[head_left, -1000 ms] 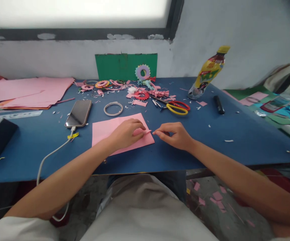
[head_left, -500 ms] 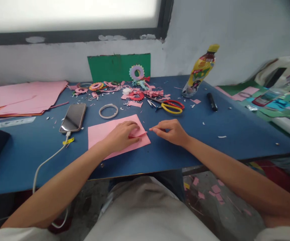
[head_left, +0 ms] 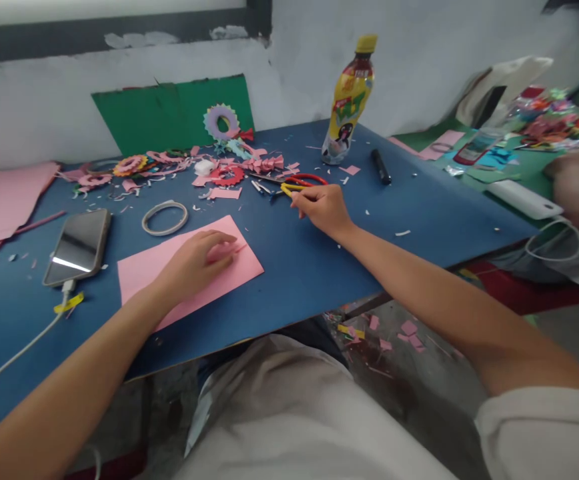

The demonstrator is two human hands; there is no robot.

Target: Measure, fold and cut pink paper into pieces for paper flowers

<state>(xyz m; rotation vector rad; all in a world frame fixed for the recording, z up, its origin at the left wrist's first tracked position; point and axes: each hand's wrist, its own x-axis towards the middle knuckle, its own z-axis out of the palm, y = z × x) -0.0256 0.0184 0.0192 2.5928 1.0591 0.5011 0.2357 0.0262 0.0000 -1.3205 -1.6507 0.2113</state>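
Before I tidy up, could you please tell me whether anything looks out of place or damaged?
Yes: pink paper scraps lie on the floor below the table, looking like dropped litter. White smears also mark the dark window frame, breaking its even colour.

Layout around me

Sheet (head_left: 242, 269) on table (head_left: 289, 280), under my left hand (head_left: 195, 259). Tape roll (head_left: 165, 232) just behind sheet; phone (head_left: 78, 247) left of both. Scissors (head_left: 314, 179) at my right hand (head_left: 323, 207); bottle (head_left: 348, 110) behind-right, marker (head_left: 380, 167) right of bottle. Board (head_left: 174, 113) at back.
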